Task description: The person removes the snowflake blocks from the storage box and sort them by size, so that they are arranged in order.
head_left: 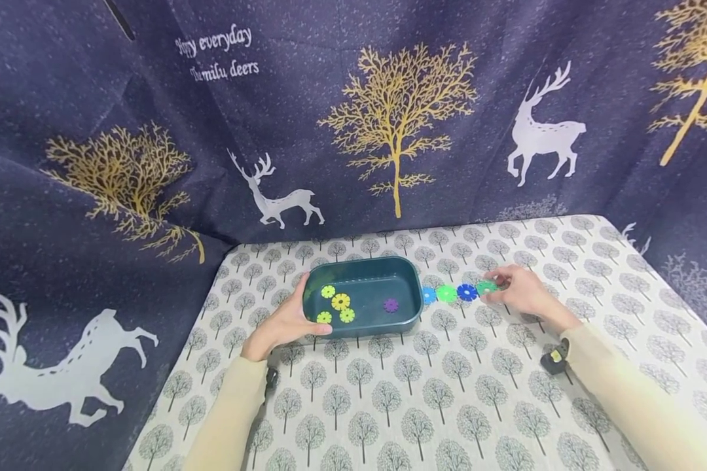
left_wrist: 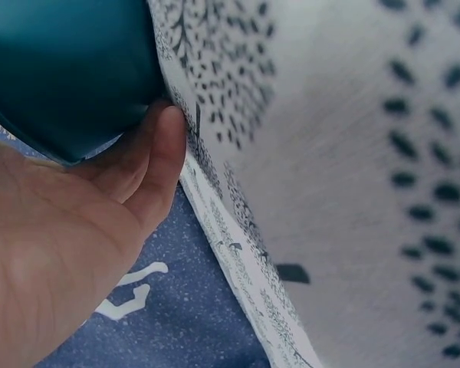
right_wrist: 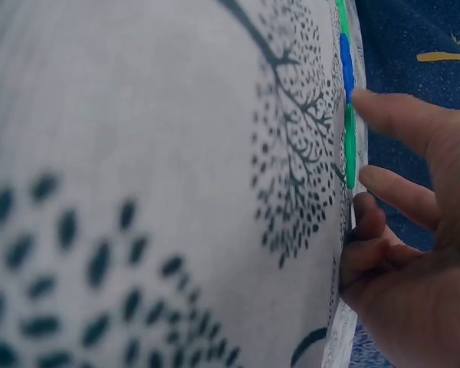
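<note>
the right hand [head_left: 521, 291] has thumb and forefinger curved to two opposite edges of the green disc [head_left: 486, 287], with only a small gap between them, and it seems to grip this disc lightly; how firmly, i cannot tell. its other fingers are folded toward the palm, low near the tabletop [head_left: 412, 425]. the left hand [head_left: 285, 319] is spread wide but curved on the tray [head_left: 374, 288], holding it at its left end: the thumb lies along the near side, the fingers go around the end wall.

the green disc lies flat on the tabletop, as the last one of a row. beside it toward the tray comes the blue disc [head_left: 463, 294], then the light green disc [head_left: 446, 294], then the light blue disc [head_left: 429, 296], which is partly hidden by the tray's right end.

inside the tray, three lime discs [head_left: 328, 292] are grouped around the yellow disc [head_left: 338, 303] at the left, and the purple disc [head_left: 391, 305] lies apart toward the right.

each wrist carries a black device [head_left: 553, 361], below a cream sleeve [head_left: 624, 392]. behind the tabletop hangs a dark blue cloth [head_left: 306, 111] with gold trees and white deer.
</note>
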A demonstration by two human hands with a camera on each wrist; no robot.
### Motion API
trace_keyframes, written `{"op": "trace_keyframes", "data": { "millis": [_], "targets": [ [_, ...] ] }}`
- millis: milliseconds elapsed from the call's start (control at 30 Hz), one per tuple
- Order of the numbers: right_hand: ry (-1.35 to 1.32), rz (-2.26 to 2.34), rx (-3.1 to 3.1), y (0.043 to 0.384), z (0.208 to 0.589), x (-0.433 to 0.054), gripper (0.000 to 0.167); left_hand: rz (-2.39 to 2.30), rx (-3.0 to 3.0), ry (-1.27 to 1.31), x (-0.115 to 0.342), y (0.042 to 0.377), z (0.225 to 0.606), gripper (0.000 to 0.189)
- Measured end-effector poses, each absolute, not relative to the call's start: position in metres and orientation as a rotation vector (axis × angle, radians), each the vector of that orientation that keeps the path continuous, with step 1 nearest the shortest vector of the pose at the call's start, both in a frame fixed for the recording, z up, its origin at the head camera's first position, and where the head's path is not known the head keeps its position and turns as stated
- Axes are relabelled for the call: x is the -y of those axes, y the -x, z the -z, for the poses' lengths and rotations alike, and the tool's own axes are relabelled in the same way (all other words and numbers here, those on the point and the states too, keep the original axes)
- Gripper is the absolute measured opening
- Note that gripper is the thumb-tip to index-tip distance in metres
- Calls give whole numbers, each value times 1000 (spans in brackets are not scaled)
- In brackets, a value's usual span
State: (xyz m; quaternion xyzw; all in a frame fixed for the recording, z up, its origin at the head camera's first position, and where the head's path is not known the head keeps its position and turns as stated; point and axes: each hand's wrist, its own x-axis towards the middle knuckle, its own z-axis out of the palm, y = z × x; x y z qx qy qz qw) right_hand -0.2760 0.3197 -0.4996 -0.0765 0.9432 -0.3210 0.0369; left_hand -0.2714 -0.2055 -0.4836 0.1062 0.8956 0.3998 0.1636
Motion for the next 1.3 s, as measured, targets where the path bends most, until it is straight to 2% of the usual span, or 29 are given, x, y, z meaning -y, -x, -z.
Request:
{"op": "trace_keyframes", "data": {
  "millis": [100, 300, 500, 800, 1300],
  "targets": [
    [223, 1006, -2916, 273, 493, -317, 63, -1125, -2560, -290, 205, 272, 483, 147],
    [249, 1092, -2973, 267, 475, -291, 54, -1138, -2554, -304, 205, 272, 484, 147],
    [361, 1185, -2999, 267, 458, -245, 46, -1129, -2546, -283, 206, 271, 482, 145],
    [589, 1241, -2902, 273, 446, -169, 44, -1121, -2549, -258, 206, 271, 483, 147],
    [777, 1121, -2780, 294, 457, -83, 38, -1185, -2523, -282, 208, 270, 481, 143]
  ]
}}
